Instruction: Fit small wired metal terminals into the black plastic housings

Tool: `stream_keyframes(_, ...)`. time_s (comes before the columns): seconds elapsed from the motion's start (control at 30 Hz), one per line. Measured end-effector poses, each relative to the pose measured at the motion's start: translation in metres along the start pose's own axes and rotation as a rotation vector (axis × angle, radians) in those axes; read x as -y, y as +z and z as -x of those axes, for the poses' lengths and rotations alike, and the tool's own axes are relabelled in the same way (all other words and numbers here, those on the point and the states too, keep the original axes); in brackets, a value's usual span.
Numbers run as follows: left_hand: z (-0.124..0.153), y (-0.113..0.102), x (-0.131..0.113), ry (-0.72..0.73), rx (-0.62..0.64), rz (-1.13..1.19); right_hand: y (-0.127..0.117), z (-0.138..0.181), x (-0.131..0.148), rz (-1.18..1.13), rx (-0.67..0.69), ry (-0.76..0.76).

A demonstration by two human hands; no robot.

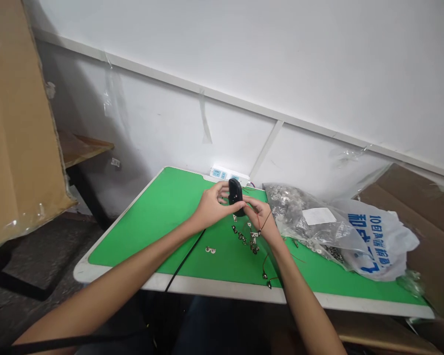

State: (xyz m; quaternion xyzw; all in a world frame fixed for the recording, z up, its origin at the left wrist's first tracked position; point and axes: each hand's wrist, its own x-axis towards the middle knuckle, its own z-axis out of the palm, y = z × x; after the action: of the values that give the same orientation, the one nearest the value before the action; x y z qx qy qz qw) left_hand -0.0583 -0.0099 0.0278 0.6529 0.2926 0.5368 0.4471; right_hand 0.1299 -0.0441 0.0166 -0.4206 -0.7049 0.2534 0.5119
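The left hand (213, 203) is grasping a black casing (236, 191) above the worktop (140, 222); whether the right hand (263, 219) is gripping, I cannot tell. The casing is looking light and stiff, inviting edge holds.

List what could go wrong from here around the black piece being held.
The small metal part at the table's front edge lies beside the right forearm, so a bump might knock it off.
The black cord running over that edge could snag on the left arm.
The thin red wire by the right hand might get tugged.
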Motion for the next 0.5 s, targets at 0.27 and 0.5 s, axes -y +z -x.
stream_keyframes(0.27,-0.023,-0.019,-0.003,-0.429,-0.299,0.566,-0.024,0.0,0.003,0.335,0.255,0.249)
stream_keyframes(0.5,-0.021,-0.014,-0.003,-0.574,-0.252,0.623,-0.016,0.006,0.009,0.456,0.494,0.161)
